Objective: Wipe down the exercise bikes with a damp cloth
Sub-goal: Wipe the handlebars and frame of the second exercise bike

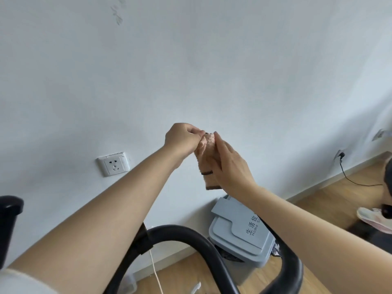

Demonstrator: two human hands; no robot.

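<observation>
Cloth (pixel 211 183) of pinkish-brown fuzzy fabric hangs upright in mid-air before a pale white painted wall (pixel 212 60), held between a person's two raised bare hands. The left hand (pixel 180 137) pinches the cloth's top edge with curled fingertips, while the right hand (pixel 231 164) lies along its right side, fingers stretched nearly straight against the fabric; the thumb cannot be made out. A small black loop (pixel 206 172) shows on the cloth's face. Below the forearms curves the black padded handlebar (pixel 191 232) of an exercise bike, well apart from the cloth. Behind it, against the wall, stands a grey-blue plastic lidded bin (pixel 239 232) on a light wooden floor (pixel 339 192). A white wall socket (pixel 114 164) sits at left; at right, a thin black cable (pixel 356 182) trails down from the wall near a pale pink-and-white trainer (pixel 373 219).
</observation>
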